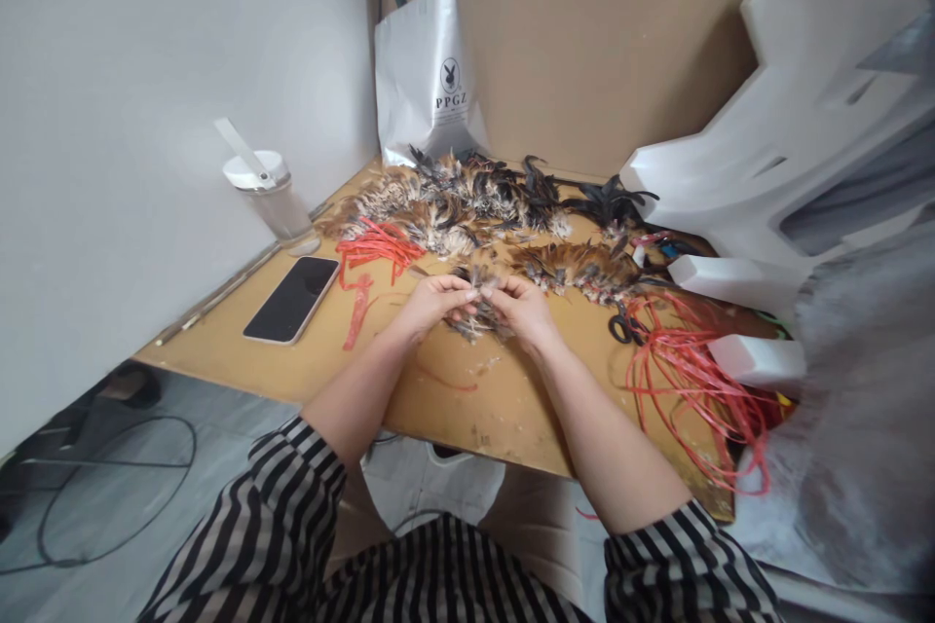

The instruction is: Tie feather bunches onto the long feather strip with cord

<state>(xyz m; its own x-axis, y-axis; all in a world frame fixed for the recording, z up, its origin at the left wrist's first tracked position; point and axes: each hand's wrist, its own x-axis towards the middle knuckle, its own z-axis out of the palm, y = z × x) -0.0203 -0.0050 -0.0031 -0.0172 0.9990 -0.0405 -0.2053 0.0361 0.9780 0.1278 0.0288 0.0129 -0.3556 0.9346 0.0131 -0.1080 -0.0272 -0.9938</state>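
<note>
My left hand (436, 302) and my right hand (520, 309) meet over the middle of the table, fingertips pinched close together. Between them is a small bunch of brownish-grey feathers (480, 323), which both hands grip near its top. Fine detail at the fingertips is too small to make out. Behind my hands lie rows of bundled brown and black feathers (467, 200), with another brown row (577, 271) just right of my right hand. Short red plastic strips (380, 248) are heaped beyond my left hand.
A phone (292, 300) and a lidded cup (274, 200) are on the left. At the back stands a silver bag (428, 78). Black-handled scissors (624, 325) and a tangle of red strips (687, 370) lie at the right, beside a white plastic structure (730, 146).
</note>
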